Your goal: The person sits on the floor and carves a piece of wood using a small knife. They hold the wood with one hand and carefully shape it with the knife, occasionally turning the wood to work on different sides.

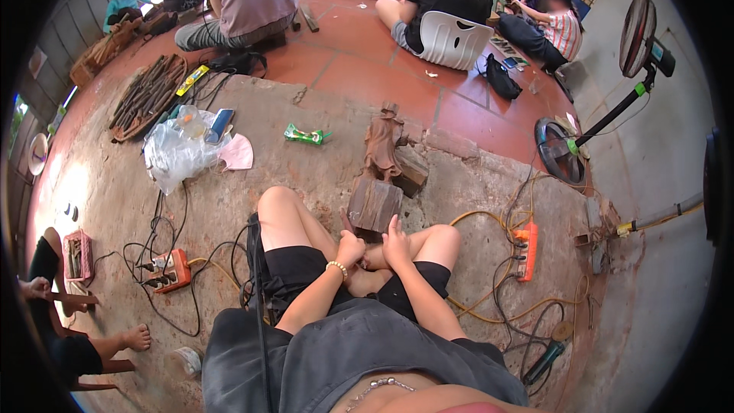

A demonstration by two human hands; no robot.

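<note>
Woodwork first — a carved wooden figure (384, 141) on its rough block base (376, 203) lies on the concrete floor (306, 176), just beyond my crossed legs. My left hand (350, 248) is loosely clenched, empty; my right hand (396, 243), fingers curled and thumb raised, sits just beside the block — touching or not, I cannot tell.

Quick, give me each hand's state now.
Left hand: closed in a loose fist, holding nothing visible, resting near the wood block.
Right hand: fingers up, open, empty, just below the block.
</note>
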